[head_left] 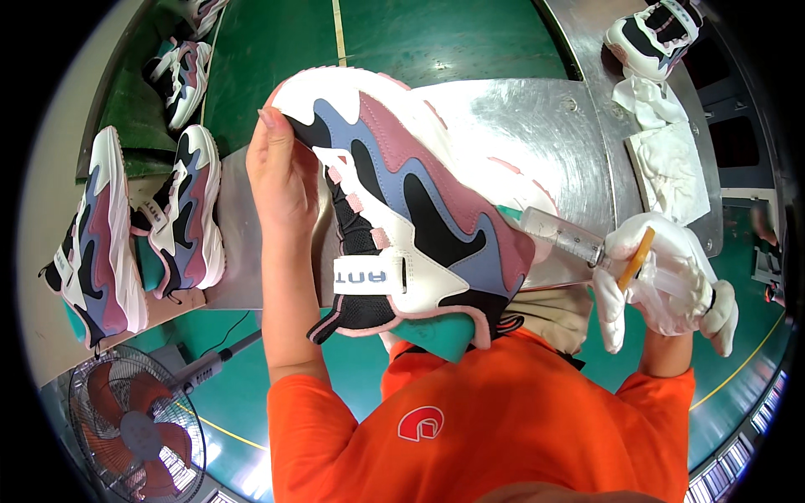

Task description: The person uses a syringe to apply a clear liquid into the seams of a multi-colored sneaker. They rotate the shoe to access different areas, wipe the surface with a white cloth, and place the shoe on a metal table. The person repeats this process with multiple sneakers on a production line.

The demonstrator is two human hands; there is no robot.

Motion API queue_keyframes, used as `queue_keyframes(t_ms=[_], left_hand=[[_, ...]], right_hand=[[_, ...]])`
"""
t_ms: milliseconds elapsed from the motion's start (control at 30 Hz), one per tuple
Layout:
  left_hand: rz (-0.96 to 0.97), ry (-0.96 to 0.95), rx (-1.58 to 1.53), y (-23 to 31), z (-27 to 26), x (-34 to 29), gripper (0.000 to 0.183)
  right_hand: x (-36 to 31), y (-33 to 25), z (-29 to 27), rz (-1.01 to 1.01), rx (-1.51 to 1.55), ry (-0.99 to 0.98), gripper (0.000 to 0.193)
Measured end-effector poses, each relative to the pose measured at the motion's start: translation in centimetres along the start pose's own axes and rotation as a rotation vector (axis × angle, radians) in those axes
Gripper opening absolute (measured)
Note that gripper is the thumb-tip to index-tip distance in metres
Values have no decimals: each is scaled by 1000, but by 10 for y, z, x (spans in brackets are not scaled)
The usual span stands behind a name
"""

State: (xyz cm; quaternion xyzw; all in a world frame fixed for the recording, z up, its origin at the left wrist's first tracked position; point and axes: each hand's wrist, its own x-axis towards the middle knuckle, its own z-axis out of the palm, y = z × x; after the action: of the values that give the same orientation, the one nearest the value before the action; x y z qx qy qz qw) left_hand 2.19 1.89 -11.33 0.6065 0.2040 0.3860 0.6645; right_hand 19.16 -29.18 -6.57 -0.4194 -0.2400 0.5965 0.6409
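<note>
A large sneaker (pixel 428 189) in white, mauve, blue and black lies on its side in front of me, its sole facing away and its teal lining toward me. My bare left hand (pixel 285 180) grips it at the toe, thumb on the toe's edge and the other fingers mostly hidden. My right hand (pixel 671 268), in a white glove, is closed round a clear syringe (pixel 560 235). The syringe's green tip is at the seam between upper and sole near the heel; contact cannot be made out. A yellow-brown stick (pixel 637 261) also shows in the right hand.
A metal plate (pixel 579 159) borders a green belt (pixel 453 38). Two similar sneakers (pixel 105 243) stand at the left, with more behind them. Another sneaker (pixel 652 40) sits at the far right beside a crumpled white cloth (pixel 667 168). A fan (pixel 138 432) stands at lower left.
</note>
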Motion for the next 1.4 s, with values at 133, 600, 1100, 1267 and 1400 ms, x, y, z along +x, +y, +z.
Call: queue_keyframes(t_ms=[133,600,1100,1267,1400], left_hand=[[0,74,39,4,10,-2,38],[-212,213,185,-12,-13,8,37],[-181,51,859,-10,-27,10,49],[-208,221,656,-12,-29,13,46],[-210,312,561,-7,-26,21,42]], right_hand=[[-7,-3,6,81,21,125,90],[-10,38,-36,-197,418,-97,89],[-7,81,-57,-389,632,-282,104],[-2,90,-58,-417,664,-287,105],[3,97,-59,-445,688,-293,107]])
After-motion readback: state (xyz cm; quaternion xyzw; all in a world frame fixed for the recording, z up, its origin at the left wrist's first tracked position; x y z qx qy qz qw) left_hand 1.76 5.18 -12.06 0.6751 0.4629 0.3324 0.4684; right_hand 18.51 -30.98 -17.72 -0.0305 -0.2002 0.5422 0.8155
